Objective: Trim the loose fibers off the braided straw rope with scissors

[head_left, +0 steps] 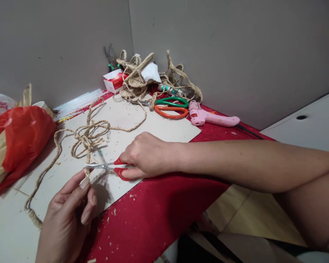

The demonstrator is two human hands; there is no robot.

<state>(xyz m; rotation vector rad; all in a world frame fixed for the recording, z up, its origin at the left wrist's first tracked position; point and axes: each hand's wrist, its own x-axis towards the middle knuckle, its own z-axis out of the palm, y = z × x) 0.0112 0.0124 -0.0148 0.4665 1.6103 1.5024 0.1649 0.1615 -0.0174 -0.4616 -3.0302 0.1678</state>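
Between thumb and fingers my left hand [71,212] pinches a braided straw cord [88,157]. My right hand [145,155] is closed on small red-handled scissors [105,166], its fingers in the loops. The scissor blades lie across the cord just above my left fingertips; whether they have cut into it I cannot tell. Beyond the blades the cord runs into a loose tangle [90,133] on white paper. A further length of it curves down the left side to a wrapped end [34,218] beside my left wrist.
White paper [167,128] covers part of a red tabletop [142,212] strewn with straw scraps. Orange-and-green-handled scissors [171,107], a pink glue gun [214,118], a red-white box [115,81] and coiled braid [134,80] line the back. A red plastic bag [30,131] lies left; grey walls [222,54] stand behind.
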